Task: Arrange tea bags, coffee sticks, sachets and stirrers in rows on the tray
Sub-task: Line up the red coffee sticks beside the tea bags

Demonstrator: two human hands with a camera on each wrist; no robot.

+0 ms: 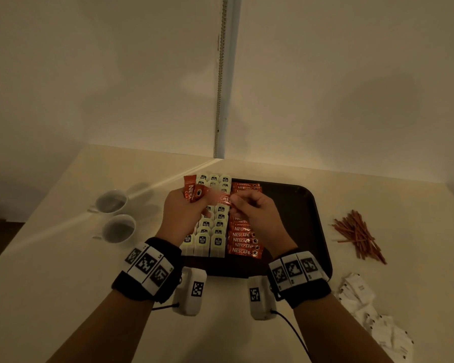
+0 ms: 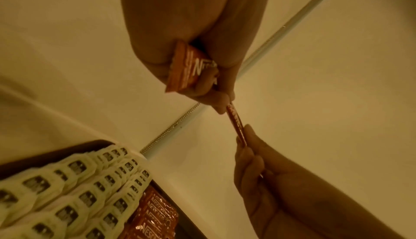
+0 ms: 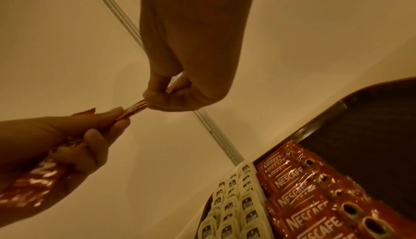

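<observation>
A dark tray (image 1: 307, 218) lies on the table with three rows of white tea bags (image 1: 210, 231) on its left side and a row of red coffee sticks (image 1: 243, 239) beside them. Above the tray my left hand (image 1: 184, 208) grips a small bunch of red coffee sticks (image 1: 194, 191) (image 2: 186, 66). My right hand (image 1: 249, 205) pinches the end of one coffee stick (image 1: 224, 199) (image 2: 235, 121) (image 3: 135, 108) that sticks out of that bunch. Both hands hover over the tea bag rows. The tray's right half is bare.
Two white cups (image 1: 113, 201) (image 1: 119, 227) stand left of the tray. A heap of red-brown stirrers (image 1: 359, 234) lies to its right, and white sachets (image 1: 370, 307) are scattered at the near right. A wall with a vertical rail (image 1: 222, 74) rises behind the table.
</observation>
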